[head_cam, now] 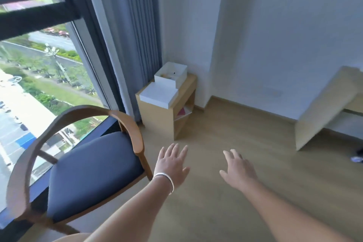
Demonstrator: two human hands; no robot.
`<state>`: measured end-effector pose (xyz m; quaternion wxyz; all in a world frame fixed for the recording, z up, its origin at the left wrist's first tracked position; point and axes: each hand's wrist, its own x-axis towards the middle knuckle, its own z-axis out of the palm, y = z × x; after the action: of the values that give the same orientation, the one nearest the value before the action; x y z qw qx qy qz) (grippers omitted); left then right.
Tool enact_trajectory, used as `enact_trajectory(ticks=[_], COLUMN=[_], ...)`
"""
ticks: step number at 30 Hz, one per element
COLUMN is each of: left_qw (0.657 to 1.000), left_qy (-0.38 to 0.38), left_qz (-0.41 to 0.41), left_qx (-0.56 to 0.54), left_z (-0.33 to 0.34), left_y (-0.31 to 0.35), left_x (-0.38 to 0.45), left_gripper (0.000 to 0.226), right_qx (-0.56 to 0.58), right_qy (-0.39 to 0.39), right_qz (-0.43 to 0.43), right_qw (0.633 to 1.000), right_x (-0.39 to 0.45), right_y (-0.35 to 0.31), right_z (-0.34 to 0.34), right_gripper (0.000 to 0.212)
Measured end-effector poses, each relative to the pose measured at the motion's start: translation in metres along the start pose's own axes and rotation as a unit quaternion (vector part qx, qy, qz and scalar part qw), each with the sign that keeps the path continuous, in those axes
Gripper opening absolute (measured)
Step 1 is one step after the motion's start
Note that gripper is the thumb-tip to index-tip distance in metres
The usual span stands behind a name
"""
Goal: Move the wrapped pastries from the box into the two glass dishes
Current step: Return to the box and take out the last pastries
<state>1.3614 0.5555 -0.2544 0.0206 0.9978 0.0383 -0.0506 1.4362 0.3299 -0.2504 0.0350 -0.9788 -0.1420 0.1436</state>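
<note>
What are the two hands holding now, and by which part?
Nothing is held. The left hand and right hand are both open with fingers spread, in the air above the floor. The box stands far ahead on a small cabinet, untouched.

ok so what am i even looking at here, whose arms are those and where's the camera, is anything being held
This is a single picture from a wide-angle camera worn on a person's head, looking forward and down, so the two bare arms reaching in from the bottom belong to the wearer. The left hand, with a pale bangle on its wrist, and the right hand are both spread open over the wooden floor, holding nothing. To the left is a chair with a dark blue seat, beside a big window. In the corner ahead stands a small wooden cabinet. On top of it sits an open white box, with its flat white lid lying in front. The box's contents are too small to make out, and no glass dishes are visible.
</note>
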Motion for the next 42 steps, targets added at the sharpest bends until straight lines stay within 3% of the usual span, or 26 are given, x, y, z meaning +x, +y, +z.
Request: enact_trajectory(ticks=[18, 26, 42], left_qw=[1.000, 1.000, 0.999], left_qy=[0.021, 0.008, 0.012], left_qz=[0.020, 0.022, 0.017], left_qx=[0.012, 0.017, -0.027], left_z=[-0.017, -0.004, -0.010], left_y=[0.066, 0.056, -0.014], left_x=[0.157, 0.241, 0.511], left_gripper=[0.071, 0.071, 0.070], right_qx=[0.030, 0.025, 0.015], right_qy=[0.010, 0.003, -0.016], right_qz=[0.021, 0.014, 0.032], right_qw=[0.999, 1.000, 0.999], right_x=[0.110, 0.188, 0.446], right_y=[0.111, 0.115, 0.109], right_z=[-0.045, -0.051, -0.120], right_gripper=[0.072, 0.072, 0.073])
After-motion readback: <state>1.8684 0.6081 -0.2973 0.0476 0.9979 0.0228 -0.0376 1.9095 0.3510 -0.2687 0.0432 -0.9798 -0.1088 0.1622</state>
